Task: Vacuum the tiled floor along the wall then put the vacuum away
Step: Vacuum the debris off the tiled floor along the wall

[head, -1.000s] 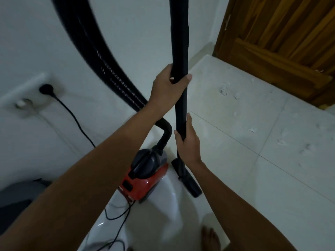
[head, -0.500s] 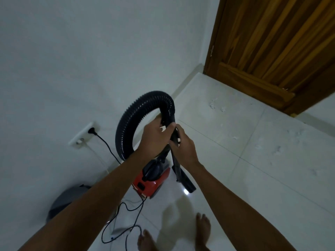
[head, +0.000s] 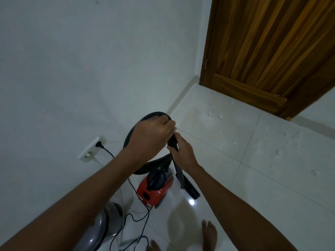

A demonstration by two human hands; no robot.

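Left hand: the left hand (head: 152, 136) is curled over the top of the ribbed black flexible hose (head: 129, 136), where the hose loops over and meets the tube; its fingertips are tucked under and hidden.
Right hand: the right hand (head: 182, 151) is wrapped round the upper end of the black rigid vacuum tube (head: 178, 170), just below the left hand, the two nearly touching.
Vacuum: the small red and black canister vacuum (head: 154, 187) sits on the glossy white tiled floor (head: 272, 187) under the hands, near the white wall (head: 90, 60).
Key relation: the tube's long axis runs down and slightly right from the hands to its black nozzle (head: 192, 191), which lies just right of the canister. The right hand is nearer the nozzle and steers it; the left carries the hose.
Where the work lies: white crumbs (head: 211, 113) are scattered on the tiles ahead and to the right, towards the brown wooden door (head: 272, 51), well apart from the nozzle. Judging by this, the vacuuming is not yet done, and the nozzle needs to swing forward along the wall.
Power: a black cord (head: 108, 153) runs from the white wall socket (head: 91, 148) down to the floor.
Hard to make out: whether the nozzle touches the floor; the tube-hose joint, covered by the hands; a grey rounded object (head: 108, 223) at the lower left, partly hidden by the forearm.
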